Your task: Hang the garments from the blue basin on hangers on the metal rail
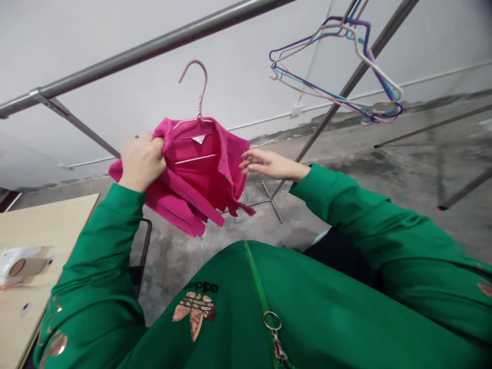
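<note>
A bright pink shirt (184,192) with a small white collar label hangs on a pink wire hanger (203,92), held up in front of me below a metal rail. My left hand (143,160) is closed round the shirt's left shoulder, bunching the cloth. The hanger's hook points up and is apart from the rail. At the shirt's other shoulder is my right hand (271,165), its fingers stretched out beside the cloth; whether the fingertips touch it I cannot tell. The front of the shirt is open, with the hanger's lower bar showing inside.
The metal rail (154,46) crosses above the shirt. Several coloured wire hangers (338,66) hang at the upper right. A pale wooden table (42,220) at the left bears a roll of tape (19,266). Metal stand legs (272,202) rest on the grey floor.
</note>
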`<state>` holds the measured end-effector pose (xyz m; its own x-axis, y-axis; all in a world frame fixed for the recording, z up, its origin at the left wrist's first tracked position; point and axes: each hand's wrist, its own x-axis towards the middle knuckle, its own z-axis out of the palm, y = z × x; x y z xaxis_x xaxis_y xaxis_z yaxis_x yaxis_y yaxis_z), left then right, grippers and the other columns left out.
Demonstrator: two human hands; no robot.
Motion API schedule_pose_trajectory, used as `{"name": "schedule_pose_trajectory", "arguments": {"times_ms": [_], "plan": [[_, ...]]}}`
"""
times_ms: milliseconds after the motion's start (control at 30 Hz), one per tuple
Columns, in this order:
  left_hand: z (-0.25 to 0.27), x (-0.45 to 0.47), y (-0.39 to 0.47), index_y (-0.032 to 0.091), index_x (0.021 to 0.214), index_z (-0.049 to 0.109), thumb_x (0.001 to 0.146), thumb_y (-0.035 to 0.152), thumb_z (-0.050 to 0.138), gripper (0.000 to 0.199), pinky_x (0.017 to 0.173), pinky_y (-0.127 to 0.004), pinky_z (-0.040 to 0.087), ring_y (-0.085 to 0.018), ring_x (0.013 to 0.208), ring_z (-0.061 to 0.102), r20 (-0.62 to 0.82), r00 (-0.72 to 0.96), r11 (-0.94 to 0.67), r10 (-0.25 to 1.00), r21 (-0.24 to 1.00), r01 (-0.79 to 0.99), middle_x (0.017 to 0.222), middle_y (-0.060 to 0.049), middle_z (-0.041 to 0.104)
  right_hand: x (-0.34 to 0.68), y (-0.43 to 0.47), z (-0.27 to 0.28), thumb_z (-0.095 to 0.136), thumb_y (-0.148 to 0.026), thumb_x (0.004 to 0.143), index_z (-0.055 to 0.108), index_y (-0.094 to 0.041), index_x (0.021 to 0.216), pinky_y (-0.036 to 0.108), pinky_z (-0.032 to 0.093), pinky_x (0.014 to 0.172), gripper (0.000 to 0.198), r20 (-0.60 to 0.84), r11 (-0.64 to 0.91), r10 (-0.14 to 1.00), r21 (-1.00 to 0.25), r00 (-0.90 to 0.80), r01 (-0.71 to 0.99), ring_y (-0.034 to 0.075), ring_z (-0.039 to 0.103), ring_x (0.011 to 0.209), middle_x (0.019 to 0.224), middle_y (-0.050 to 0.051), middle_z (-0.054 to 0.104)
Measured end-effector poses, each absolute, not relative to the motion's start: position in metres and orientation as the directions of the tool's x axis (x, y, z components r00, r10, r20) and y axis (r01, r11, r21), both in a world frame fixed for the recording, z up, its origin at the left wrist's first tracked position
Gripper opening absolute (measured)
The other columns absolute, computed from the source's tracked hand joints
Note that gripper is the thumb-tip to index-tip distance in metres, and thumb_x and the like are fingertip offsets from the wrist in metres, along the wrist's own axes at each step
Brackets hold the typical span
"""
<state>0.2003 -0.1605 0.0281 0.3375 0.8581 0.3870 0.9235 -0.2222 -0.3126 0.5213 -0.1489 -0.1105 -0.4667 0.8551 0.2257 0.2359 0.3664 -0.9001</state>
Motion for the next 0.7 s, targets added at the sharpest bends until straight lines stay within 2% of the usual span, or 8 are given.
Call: {"name": "schedule_pose_trajectory", "arguments": {"times_ms": [67, 133, 233, 300, 367, 500, 600, 700], "plan": [[0.029, 0.192, -0.164, 0.018, 0.075, 0.054, 0.079, 0.017, 0.050, 0.006, 0.057, -0.033, 0.022, -0.021, 0.073, 0.050, 0.390, 0.338, -0.223, 0.857, -0.311, 0.924, 0.083, -0.008, 0.055, 0.533, -0.140, -0.114, 0.058, -0.037, 0.086, 0.055, -0.019, 0.119, 0.049, 0.048, 0.095, 0.038, 0.355, 0.460, 0.880, -0.801, -0.315, 0.383, 0.026, 0.062, 0.103, 0.111, 0.013, 0.065], [0.031, 0.187, -0.168, 0.019, 0.067, 0.044, 0.078, 0.017, 0.049, 0.012, 0.057, -0.033, 0.020, -0.020, 0.072, 0.048, 0.403, 0.353, -0.245, 0.844, -0.295, 0.924, 0.078, -0.006, 0.051, 0.543, -0.127, -0.117, 0.060, -0.034, 0.084, 0.055, -0.018, 0.126, 0.053, 0.041, 0.105, 0.045, 0.476, 0.504, 0.853, -0.642, -0.215, 0.578, 0.031, 0.054, 0.119, 0.126, 0.015, 0.060], [0.033, 0.184, -0.175, 0.021, 0.062, 0.031, 0.077, 0.015, 0.047, 0.022, 0.059, -0.033, 0.024, -0.019, 0.073, 0.046, 0.413, 0.386, -0.303, 0.825, -0.255, 0.918, 0.073, -0.005, 0.047, 0.548, -0.109, -0.120, 0.061, -0.034, 0.083, 0.050, -0.017, 0.134, 0.054, 0.034, 0.110, 0.055, 0.543, 0.525, 0.804, -0.457, -0.243, 0.718, 0.033, 0.045, 0.128, 0.137, 0.015, 0.052], [0.035, 0.183, -0.179, 0.021, 0.062, 0.028, 0.076, 0.015, 0.046, 0.025, 0.061, -0.033, 0.027, -0.019, 0.073, 0.046, 0.411, 0.410, -0.338, 0.814, -0.237, 0.911, 0.073, -0.005, 0.046, 0.547, -0.103, -0.123, 0.055, -0.035, 0.086, 0.056, -0.016, 0.127, 0.052, 0.037, 0.105, 0.046, 0.533, 0.534, 0.798, -0.409, -0.281, 0.740, 0.032, 0.049, 0.121, 0.129, 0.016, 0.058], [0.034, 0.181, -0.181, 0.021, 0.062, 0.028, 0.075, 0.015, 0.047, 0.024, 0.062, -0.032, 0.029, -0.019, 0.073, 0.046, 0.402, 0.430, -0.364, 0.808, -0.231, 0.902, 0.073, -0.005, 0.047, 0.543, -0.102, -0.124, 0.046, -0.035, 0.090, 0.063, -0.016, 0.111, 0.048, 0.042, 0.096, 0.033, 0.495, 0.539, 0.809, -0.407, -0.319, 0.737, 0.031, 0.055, 0.106, 0.113, 0.016, 0.065], [0.025, 0.177, -0.183, 0.021, 0.061, 0.035, 0.071, 0.014, 0.049, 0.019, 0.064, -0.032, 0.033, -0.019, 0.075, 0.050, 0.393, 0.438, -0.378, 0.808, -0.224, 0.898, 0.075, -0.005, 0.050, 0.533, -0.111, -0.120, 0.038, -0.039, 0.092, 0.063, -0.019, 0.087, 0.036, 0.043, 0.076, 0.032, 0.473, 0.547, 0.809, -0.392, -0.348, 0.740, 0.024, 0.057, 0.082, 0.087, 0.012, 0.066], [0.015, 0.176, -0.179, 0.020, 0.061, 0.042, 0.071, 0.015, 0.050, 0.014, 0.065, -0.033, 0.036, -0.021, 0.076, 0.053, 0.420, 0.414, -0.388, 0.807, -0.151, 0.909, 0.076, -0.005, 0.052, 0.521, -0.122, -0.109, 0.038, -0.036, 0.092, 0.060, -0.019, 0.085, 0.031, 0.039, 0.070, 0.028, 0.516, 0.523, 0.804, -0.376, -0.296, 0.765, 0.021, 0.055, 0.075, 0.082, 0.010, 0.064], [0.008, 0.175, -0.172, 0.020, 0.059, 0.046, 0.071, 0.016, 0.052, 0.015, 0.074, -0.034, 0.043, -0.022, 0.084, 0.055, 0.404, 0.439, -0.479, 0.802, -0.003, 0.878, 0.080, -0.006, 0.054, 0.516, -0.128, -0.094, 0.038, -0.030, 0.092, 0.060, -0.019, 0.091, 0.030, 0.038, 0.069, 0.025, 0.564, 0.511, 0.779, -0.316, -0.274, 0.799, 0.021, 0.057, 0.078, 0.086, 0.010, 0.065]]}}
